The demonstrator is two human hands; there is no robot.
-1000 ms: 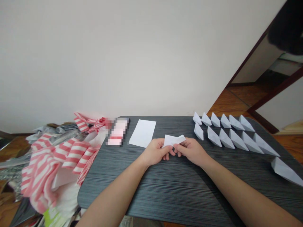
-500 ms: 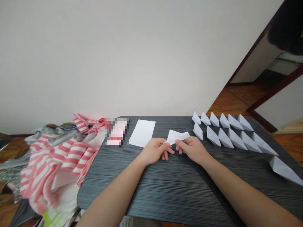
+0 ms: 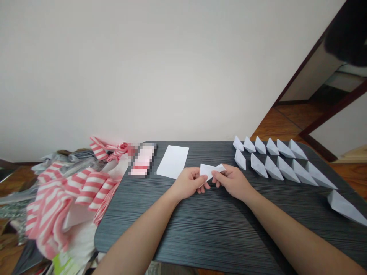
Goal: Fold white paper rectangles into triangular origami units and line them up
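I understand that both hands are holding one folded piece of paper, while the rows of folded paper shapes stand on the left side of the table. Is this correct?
Not quite: the folded paper shapes stand on the right side of the table, as the head view shows. The left hand and right hand do hold one folded piece of paper.

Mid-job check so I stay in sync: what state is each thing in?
Held paper, folded.
Left hand, pinching the held paper.
Right hand, pinching the held paper too.
Loose sheet, lying flat on the table.
Paper shapes, folded, mostly in rows.
Striped cloth, rumpled, heaped.
Pixelated item, state unclear.
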